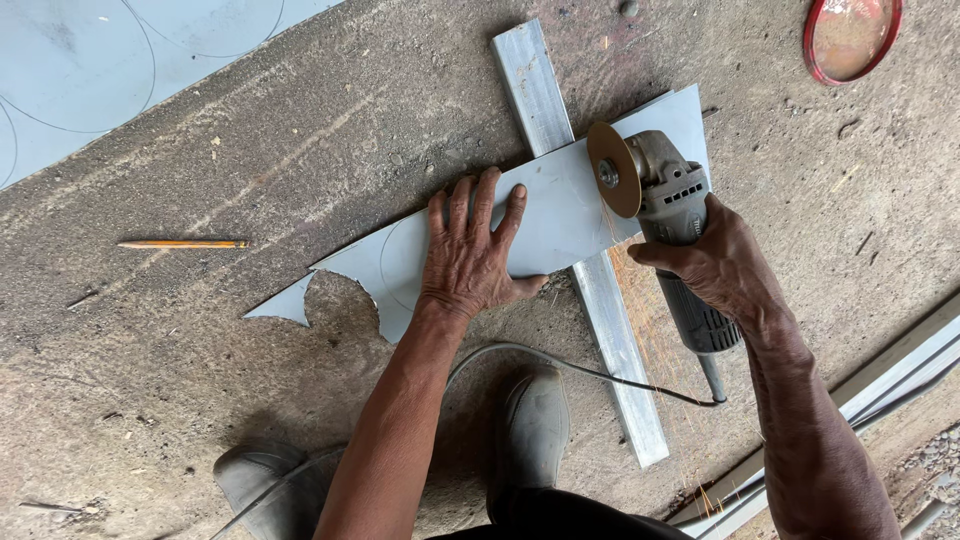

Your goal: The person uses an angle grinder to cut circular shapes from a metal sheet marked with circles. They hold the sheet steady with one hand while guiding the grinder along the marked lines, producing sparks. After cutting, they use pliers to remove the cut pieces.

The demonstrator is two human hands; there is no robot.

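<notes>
My left hand (472, 250) lies flat, fingers spread, pressing on a thin grey metal sheet (560, 215) that has curved cut-outs along its lower left edge. The sheet rests across a long metal bar (620, 350) on the concrete floor. My right hand (715, 262) grips the body of a grey angle grinder (672, 195). Its brown cutting disc (612, 170) stands on edge against the sheet, and orange sparks scatter downward beside the bar. The grinder's cord (560, 362) curves back toward my feet.
A pencil (183, 244) lies on the concrete at left. A large pale sheet with drawn circles (90, 70) covers the top left. A red-rimmed round lid (850, 38) sits top right. Metal strips (900, 375) run along the lower right. My shoes (535, 420) are below.
</notes>
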